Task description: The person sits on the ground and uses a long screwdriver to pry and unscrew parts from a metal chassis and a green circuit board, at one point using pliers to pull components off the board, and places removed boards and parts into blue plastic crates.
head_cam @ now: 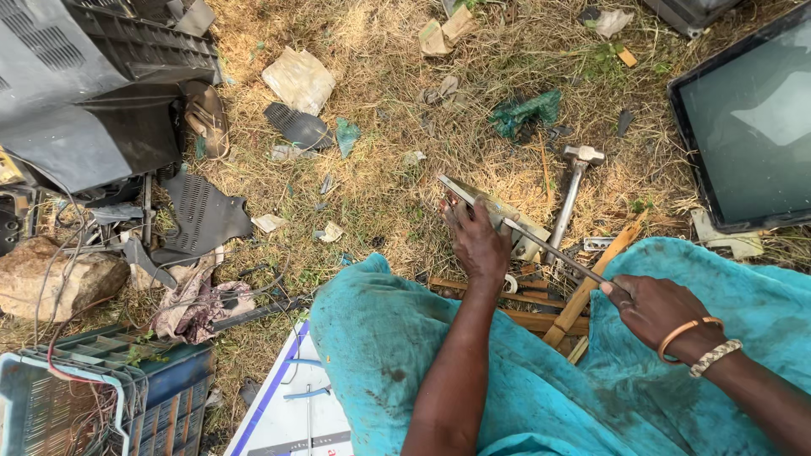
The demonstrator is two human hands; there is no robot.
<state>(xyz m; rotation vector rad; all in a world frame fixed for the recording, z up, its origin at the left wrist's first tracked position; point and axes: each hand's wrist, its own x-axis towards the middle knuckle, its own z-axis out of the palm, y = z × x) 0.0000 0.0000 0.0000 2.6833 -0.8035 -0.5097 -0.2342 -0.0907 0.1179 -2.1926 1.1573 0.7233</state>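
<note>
The person sits on dry grass with teal cloth (473, 355) draped over both knees. The left hand (476, 245) closes over one flat, rectangular grey metal part (494, 213), pinning it near the ground just beyond the knees. The right hand (655, 308) grips one thin metal rod (553, 252), whose far tip meets the metal part just beside the left hand. Two bangles sit on the right wrist: one plain copper-coloured ring (688, 331) and one pale braided band (715, 355).

One steel-handled hammer (572, 192) lies on the grass just beyond the part, head away from the person. Several wooden slats (583, 291) lie crossed between the knees, under the rod.

Two old television sets show: one dark grey casing (80, 93) at upper left, back facing up, and one black-framed screen (748, 127) at the right edge. One brown sandal (207, 118) lies beside the grey casing. One brownish rock (55, 279) sits at the left, and one blue plastic crate (110, 397) holding wires stands at lower left. Scattered black plastic pieces and paper scraps dot the grass.
</note>
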